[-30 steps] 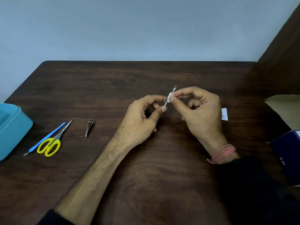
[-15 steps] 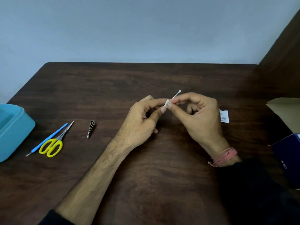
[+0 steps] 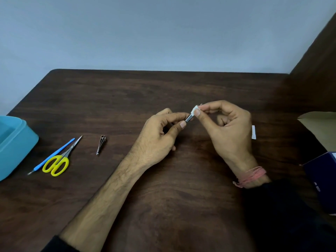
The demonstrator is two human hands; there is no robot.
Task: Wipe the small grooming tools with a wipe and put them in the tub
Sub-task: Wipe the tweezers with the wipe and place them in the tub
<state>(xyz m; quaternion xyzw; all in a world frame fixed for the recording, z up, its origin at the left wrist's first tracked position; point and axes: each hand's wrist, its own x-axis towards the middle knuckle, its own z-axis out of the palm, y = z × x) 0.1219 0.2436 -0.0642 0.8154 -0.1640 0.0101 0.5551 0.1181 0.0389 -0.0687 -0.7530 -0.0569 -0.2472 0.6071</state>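
Wipe (image 3: 196, 110) slid to the tip of the metal tool (image 3: 189, 118) since 0.5 s ago; wipe pinched by right hand (image 3: 229, 130), tool by left hand (image 3: 160, 135), above table (image 3: 163, 91) centre; tub (image 3: 16, 142) at left edge.

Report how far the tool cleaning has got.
Done: nothing visibly; the tub's inside is mostly out of view. In hand: the left hand holds a thin metal tool while the right hand pinches the wipe around its tip. Left: scissors, blue cuticle tool and nail clipper lie on the table.
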